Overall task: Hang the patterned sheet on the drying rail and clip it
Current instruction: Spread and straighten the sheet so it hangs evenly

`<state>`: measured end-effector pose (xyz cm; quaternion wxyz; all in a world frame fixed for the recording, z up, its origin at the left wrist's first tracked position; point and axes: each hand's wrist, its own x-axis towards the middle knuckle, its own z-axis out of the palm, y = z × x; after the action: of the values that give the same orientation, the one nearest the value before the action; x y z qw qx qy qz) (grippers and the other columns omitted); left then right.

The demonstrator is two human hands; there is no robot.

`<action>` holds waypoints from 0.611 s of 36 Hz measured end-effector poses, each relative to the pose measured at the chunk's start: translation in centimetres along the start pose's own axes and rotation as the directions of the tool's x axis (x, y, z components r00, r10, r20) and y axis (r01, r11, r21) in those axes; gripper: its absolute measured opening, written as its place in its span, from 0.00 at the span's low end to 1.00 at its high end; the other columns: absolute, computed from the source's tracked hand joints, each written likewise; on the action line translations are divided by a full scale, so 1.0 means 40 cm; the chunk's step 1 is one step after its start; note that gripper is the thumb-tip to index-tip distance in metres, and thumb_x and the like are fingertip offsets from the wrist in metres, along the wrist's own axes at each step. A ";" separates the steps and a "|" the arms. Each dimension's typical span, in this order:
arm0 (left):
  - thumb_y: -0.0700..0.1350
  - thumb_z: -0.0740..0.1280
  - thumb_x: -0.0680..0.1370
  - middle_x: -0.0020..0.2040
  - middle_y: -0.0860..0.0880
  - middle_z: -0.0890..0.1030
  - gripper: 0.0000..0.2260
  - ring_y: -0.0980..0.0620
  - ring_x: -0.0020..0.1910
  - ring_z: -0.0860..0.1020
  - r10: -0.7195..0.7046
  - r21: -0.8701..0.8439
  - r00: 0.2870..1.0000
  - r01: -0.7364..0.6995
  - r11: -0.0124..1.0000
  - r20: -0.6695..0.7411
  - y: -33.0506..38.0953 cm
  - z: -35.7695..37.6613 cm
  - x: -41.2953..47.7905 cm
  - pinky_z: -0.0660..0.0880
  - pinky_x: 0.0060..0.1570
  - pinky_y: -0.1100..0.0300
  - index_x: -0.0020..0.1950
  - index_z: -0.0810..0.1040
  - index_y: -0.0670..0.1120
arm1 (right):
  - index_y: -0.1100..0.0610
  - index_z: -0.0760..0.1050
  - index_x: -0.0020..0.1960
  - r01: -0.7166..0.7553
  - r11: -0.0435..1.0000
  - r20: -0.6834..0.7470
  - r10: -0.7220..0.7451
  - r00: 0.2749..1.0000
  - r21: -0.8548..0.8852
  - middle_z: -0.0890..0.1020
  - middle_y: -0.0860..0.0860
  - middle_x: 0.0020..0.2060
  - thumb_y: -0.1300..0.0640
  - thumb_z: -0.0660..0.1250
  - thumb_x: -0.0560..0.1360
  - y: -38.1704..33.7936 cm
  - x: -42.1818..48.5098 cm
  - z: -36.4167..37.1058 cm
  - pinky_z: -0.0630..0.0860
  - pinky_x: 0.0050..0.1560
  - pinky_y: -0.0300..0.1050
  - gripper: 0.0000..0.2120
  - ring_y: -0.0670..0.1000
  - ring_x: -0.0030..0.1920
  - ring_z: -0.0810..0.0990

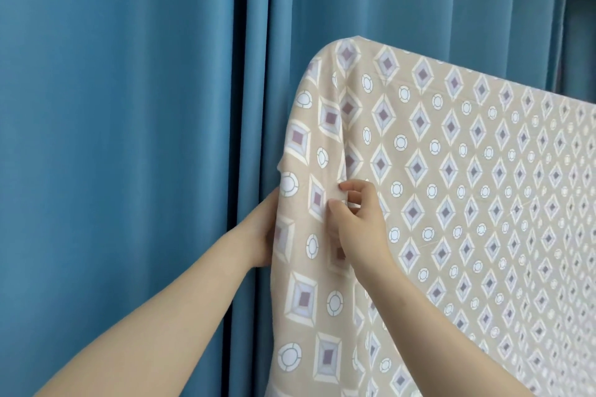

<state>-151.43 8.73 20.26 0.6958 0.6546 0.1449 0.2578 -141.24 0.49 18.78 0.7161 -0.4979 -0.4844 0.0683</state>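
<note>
A beige patterned sheet [451, 171] with purple diamonds and white circles hangs draped over a rail that its own fabric hides. Its top fold runs from the upper middle down to the right. My left hand [263, 232] grips the sheet's left hanging edge, with its fingers tucked behind the cloth. My right hand [354, 219] pinches a fold on the sheet's front, just right of the left edge. No clip is in view.
Blue curtains [129, 138] hang in tall pleats close behind the sheet and fill the left and top of the view. A dark gap [240, 106] between two curtain panels runs down just left of the sheet.
</note>
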 end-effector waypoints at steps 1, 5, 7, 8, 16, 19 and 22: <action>0.57 0.63 0.76 0.33 0.47 0.82 0.21 0.54 0.25 0.79 0.023 -0.042 0.998 -0.025 0.999 -0.054 0.008 -0.004 0.002 0.74 0.26 0.67 0.40 0.83 0.40 | 0.43 0.67 0.46 -0.004 1.000 0.007 0.004 1.000 0.006 0.74 0.44 0.44 0.60 0.60 0.73 0.000 -0.001 -0.002 0.67 0.39 0.45 0.11 0.50 0.35 0.71; 0.56 0.62 0.76 0.44 0.50 0.83 0.19 0.56 0.31 0.81 0.156 -0.065 0.975 -0.168 0.984 -0.160 0.043 -0.007 0.003 0.76 0.29 0.65 0.63 0.72 0.47 | 0.43 0.68 0.46 -0.019 1.000 0.023 0.018 1.000 0.011 0.74 0.46 0.42 0.60 0.60 0.73 -0.005 -0.002 -0.005 0.68 0.38 0.45 0.11 0.49 0.32 0.71; 0.58 0.55 0.78 0.35 0.51 0.83 0.18 0.56 0.32 0.82 0.172 -0.043 0.985 -0.173 0.984 -0.025 0.066 0.012 -0.011 0.76 0.35 0.62 0.48 0.77 0.48 | 0.43 0.67 0.46 -0.029 0.999 0.024 0.029 0.999 0.017 0.73 0.47 0.41 0.61 0.59 0.73 -0.008 -0.002 -0.006 0.67 0.36 0.45 0.11 0.48 0.30 0.70; 0.60 0.53 0.78 0.35 0.51 0.84 0.19 0.56 0.33 0.82 0.170 -0.025 0.985 -0.169 0.985 0.009 0.073 0.026 -0.019 0.76 0.37 0.61 0.45 0.78 0.49 | 0.43 0.67 0.46 -0.038 0.999 0.023 0.037 0.999 0.020 0.73 0.48 0.40 0.61 0.59 0.74 -0.008 -0.002 -0.007 0.68 0.33 0.44 0.11 0.48 0.29 0.69; 0.39 0.61 0.78 0.36 0.48 0.77 0.08 0.57 0.33 0.73 0.550 0.423 0.775 -0.405 0.810 -0.312 0.073 0.006 -0.037 0.71 0.33 0.69 0.40 0.75 0.43 | 0.46 0.64 0.56 -0.079 0.997 0.008 0.079 0.997 0.023 0.70 0.51 0.35 0.59 0.58 0.75 -0.007 0.008 -0.016 0.64 0.27 0.40 0.13 0.49 0.29 0.68; 0.43 0.61 0.79 0.31 0.52 0.72 0.13 0.58 0.30 0.68 0.677 0.467 0.616 -0.498 0.731 -0.402 0.076 -0.022 -0.055 0.66 0.33 0.65 0.34 0.71 0.46 | 0.47 0.68 0.48 -0.052 0.998 0.046 0.053 0.998 -0.016 0.71 0.48 0.32 0.59 0.59 0.76 -0.006 0.011 -0.015 0.65 0.31 0.41 0.07 0.48 0.29 0.68; 0.43 0.60 0.79 0.26 0.56 0.71 0.16 0.59 0.27 0.70 0.611 0.196 0.562 -0.626 0.754 -0.557 0.083 -0.040 -0.076 0.67 0.31 0.65 0.30 0.68 0.47 | 0.59 0.69 0.45 -0.048 0.994 0.049 0.053 0.997 -0.101 0.69 0.51 0.33 0.59 0.58 0.78 -0.010 0.010 -0.013 0.66 0.26 0.38 0.05 0.48 0.30 0.67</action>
<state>-155.37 8.43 22.94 0.4874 0.5407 0.1119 0.6764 -140.78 0.17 19.30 0.6756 -0.5431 -0.4930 0.0751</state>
